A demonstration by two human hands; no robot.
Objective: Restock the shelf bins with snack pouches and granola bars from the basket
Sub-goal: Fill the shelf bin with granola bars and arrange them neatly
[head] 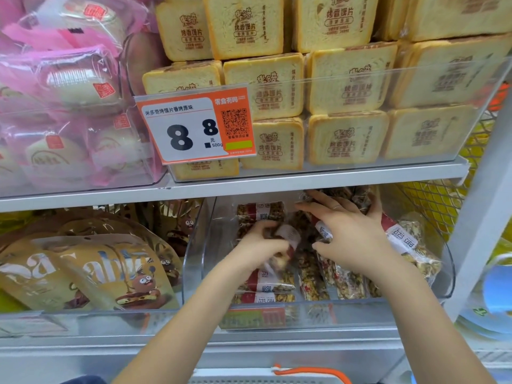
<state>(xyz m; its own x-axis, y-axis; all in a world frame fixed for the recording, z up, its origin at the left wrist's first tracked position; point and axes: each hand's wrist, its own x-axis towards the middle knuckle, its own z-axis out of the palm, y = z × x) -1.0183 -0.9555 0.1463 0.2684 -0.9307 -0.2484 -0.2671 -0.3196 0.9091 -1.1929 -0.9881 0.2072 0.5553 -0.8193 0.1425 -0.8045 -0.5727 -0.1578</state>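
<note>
Glossy clear-wrapped granola bars [266, 282], knobbly with nuts and banded red and white, lie heaped in a curved clear plastic bin [194, 261] on the lower shelf. The left hand [263, 249] curls its grip around one bar [285, 245], blurred. The right hand [352, 234] lies flat on the heap, fingers spread. Matte gold snack pouches [91, 270] fill the neighbouring bin to the left.

Granola bars [266, 284] lie in the clear bin [318, 311] on the lower shelf. Left of that bin stand snack pouches [91, 273]. Above it, on the upper shelf [249, 187], toast packs [346, 137] sit stacked.
</note>
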